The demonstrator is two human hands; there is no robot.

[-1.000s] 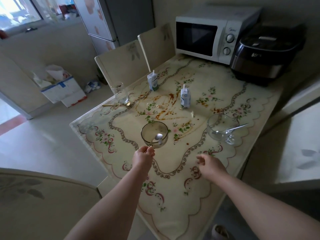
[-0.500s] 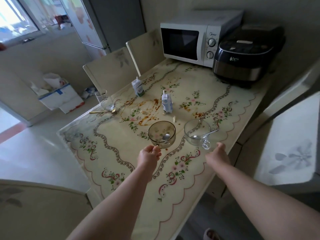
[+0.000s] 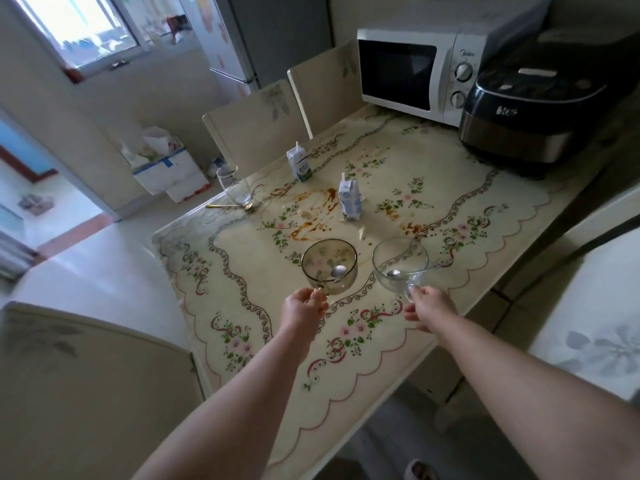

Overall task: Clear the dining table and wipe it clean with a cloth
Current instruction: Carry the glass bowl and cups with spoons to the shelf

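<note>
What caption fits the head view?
Left hand grips the tinted bowl, right hand the clear bowl, on a sauce-smeared table.

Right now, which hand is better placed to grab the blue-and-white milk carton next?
Neither is free: the left hand holds the smoky tinted glass bowl's handle, the right hand the clear glass bowl's. Once those are set down, probably left: the blue-and-white milk carton stands almost straight beyond the tinted bowl.
</note>
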